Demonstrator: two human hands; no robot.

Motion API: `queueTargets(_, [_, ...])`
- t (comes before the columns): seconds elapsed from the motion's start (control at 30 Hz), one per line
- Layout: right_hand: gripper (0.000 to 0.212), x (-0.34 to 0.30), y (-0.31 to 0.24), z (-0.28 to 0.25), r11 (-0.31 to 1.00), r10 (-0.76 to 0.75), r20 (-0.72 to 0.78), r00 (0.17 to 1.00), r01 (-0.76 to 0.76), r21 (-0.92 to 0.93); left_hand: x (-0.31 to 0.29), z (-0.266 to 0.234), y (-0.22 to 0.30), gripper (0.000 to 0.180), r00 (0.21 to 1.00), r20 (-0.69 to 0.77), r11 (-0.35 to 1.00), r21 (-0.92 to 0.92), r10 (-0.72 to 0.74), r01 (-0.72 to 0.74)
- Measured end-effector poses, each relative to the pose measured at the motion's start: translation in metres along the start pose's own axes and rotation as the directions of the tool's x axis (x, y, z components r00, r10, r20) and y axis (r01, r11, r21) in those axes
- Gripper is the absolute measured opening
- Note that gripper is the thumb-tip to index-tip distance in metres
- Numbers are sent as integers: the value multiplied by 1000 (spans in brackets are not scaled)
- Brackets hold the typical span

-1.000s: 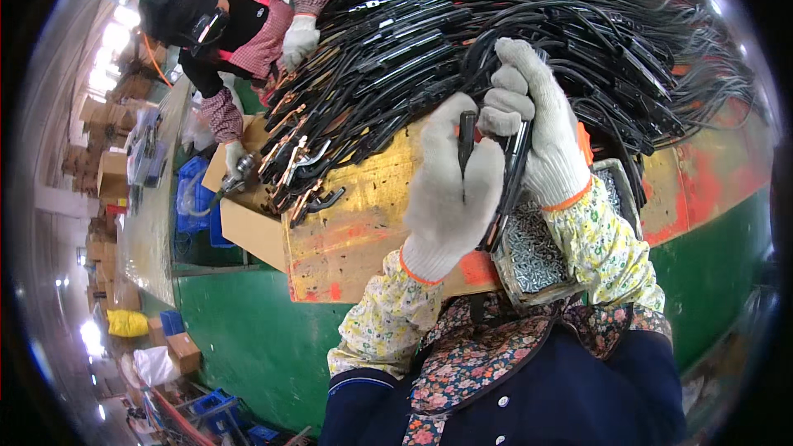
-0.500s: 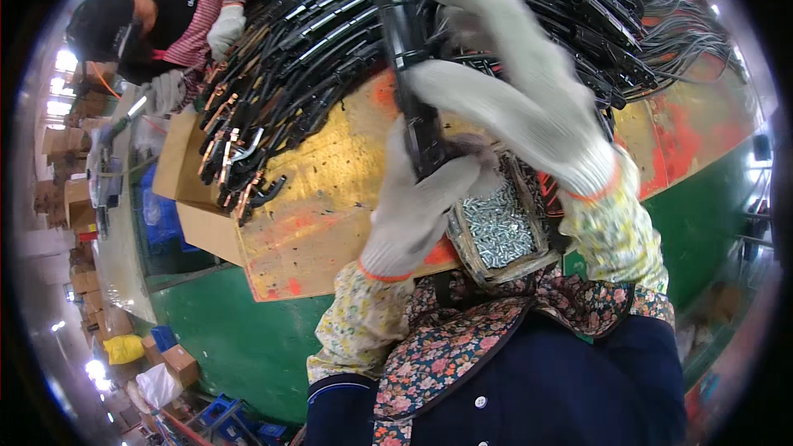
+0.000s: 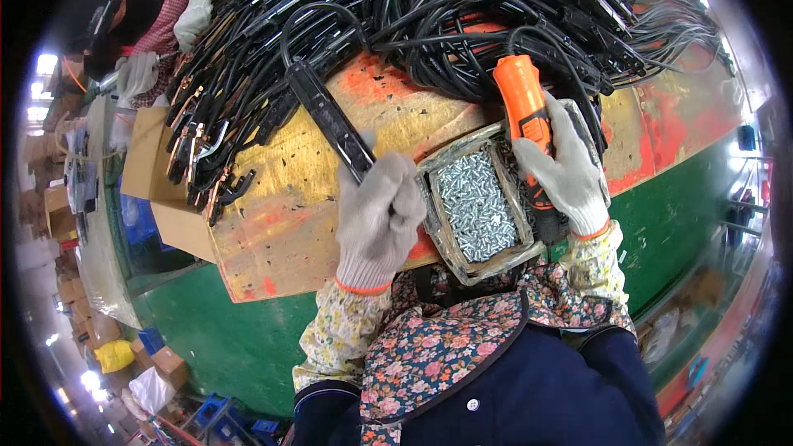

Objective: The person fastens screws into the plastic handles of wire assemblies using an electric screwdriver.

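My left hand [image 3: 381,213], in a white knit glove, is closed round the near end of a black plastic handle [image 3: 329,120]. The handle slants away to the far left, and a black cable loops from its far end. My right hand [image 3: 567,167], gloved too, grips an orange and black electric screwdriver [image 3: 520,91], its orange end pointing away from me. A cord runs from that end toward the cables. Between my hands stands a worn box of small silver screws [image 3: 475,206].
Across the far side of the table [image 3: 281,239] lie heaped black handles and cables [image 3: 446,25]. Copper-ended parts [image 3: 194,149] hang over an open cardboard box [image 3: 178,223] at the left. A co-worker's gloved hand [image 3: 194,21] is at the far left.
Both hands were up together at the black handle. My right hand has moved down to the right and taken hold of the screwdriver; my left has lowered with the handle, now tilted left.
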State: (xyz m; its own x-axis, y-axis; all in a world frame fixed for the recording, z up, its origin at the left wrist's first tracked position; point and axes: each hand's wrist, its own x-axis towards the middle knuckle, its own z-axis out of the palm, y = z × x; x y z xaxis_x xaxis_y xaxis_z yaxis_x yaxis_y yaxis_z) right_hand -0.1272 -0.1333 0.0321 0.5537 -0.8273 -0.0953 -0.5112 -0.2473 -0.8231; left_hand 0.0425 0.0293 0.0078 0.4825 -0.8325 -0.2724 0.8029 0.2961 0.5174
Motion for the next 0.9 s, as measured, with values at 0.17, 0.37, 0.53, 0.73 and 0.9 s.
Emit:
queueTargets(0.17, [60,-25,17,-36,694,11,-175,984,119,710,8,-5,-4,13,995,-96,992,122,1,11])
queueTargets(0.37, [66,-8,-35,-38,23,-167,-541,824,552,834,-3,32,-25,27,992,-127,982,190,23,1])
queueTargets(0.53, [50,-7,-28,-13,243,-293,-482,826,552,797,14,29,-36,21,967,-212,947,315,141,-69])
queueTargets(0.73, [52,-22,-5,-9,338,-177,-454,873,487,805,18,26,-38,15,970,-215,947,320,112,-38])
queueTargets(0.9, [51,-27,4,-13,338,-132,-461,877,477,811,16,21,-34,39,970,-225,961,275,89,-25])
